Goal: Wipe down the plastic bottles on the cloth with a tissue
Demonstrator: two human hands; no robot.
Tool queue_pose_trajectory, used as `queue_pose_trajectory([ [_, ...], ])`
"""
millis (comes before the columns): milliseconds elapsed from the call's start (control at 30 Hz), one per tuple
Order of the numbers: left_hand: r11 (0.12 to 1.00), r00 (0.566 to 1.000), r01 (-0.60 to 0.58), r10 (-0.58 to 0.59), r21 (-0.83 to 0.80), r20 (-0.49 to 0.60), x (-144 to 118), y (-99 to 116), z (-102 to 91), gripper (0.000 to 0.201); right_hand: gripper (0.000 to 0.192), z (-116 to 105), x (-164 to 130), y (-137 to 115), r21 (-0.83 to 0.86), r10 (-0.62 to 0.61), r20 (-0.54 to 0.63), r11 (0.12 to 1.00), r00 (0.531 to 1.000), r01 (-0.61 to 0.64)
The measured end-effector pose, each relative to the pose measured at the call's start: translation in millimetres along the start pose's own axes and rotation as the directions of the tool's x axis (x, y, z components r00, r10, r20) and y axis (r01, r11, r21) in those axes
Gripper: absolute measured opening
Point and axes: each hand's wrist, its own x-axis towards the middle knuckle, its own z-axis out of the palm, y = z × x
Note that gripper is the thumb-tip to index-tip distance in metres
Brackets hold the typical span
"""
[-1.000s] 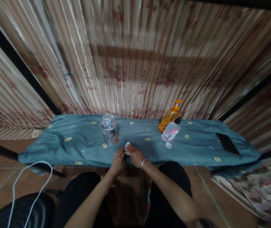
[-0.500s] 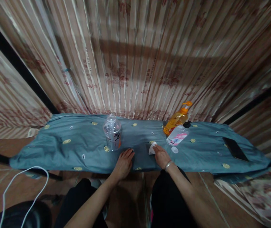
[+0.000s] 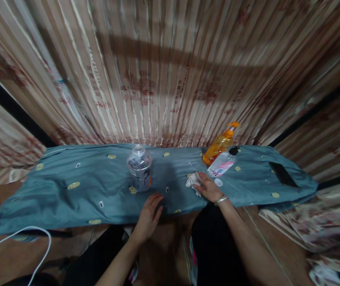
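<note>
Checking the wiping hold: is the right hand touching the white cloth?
Touching. The head view shows the right hand with its fingers laid over the crumpled white cloth, pressing it onto the blue-grey sheet, with no gap between them.

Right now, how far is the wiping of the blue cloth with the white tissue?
Nothing shows as finished: no wiped patch can be told apart. In hand: the right hand presses a crumpled white tissue onto the blue cloth near the clear bottle with pink label; the left hand rests flat at the front edge. The remaining cloth looks alike.
</note>
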Motion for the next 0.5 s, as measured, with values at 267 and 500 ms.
queue_pose_trajectory([
  [267,0.980,0.864,0.177,-0.198,-0.088,-0.462,-4,-18,-82.9,0.036,0.048,-28,-17,49,0.139,0.263,-0.121,0.959,0.957,-0.246],
  [500,0.938,0.760,0.251,-0.344,-0.239,-0.551,22,-32,-82.7,0.095,0.052,-9,-20,27,0.274,-0.059,0.098,0.961,0.993,0.030],
])
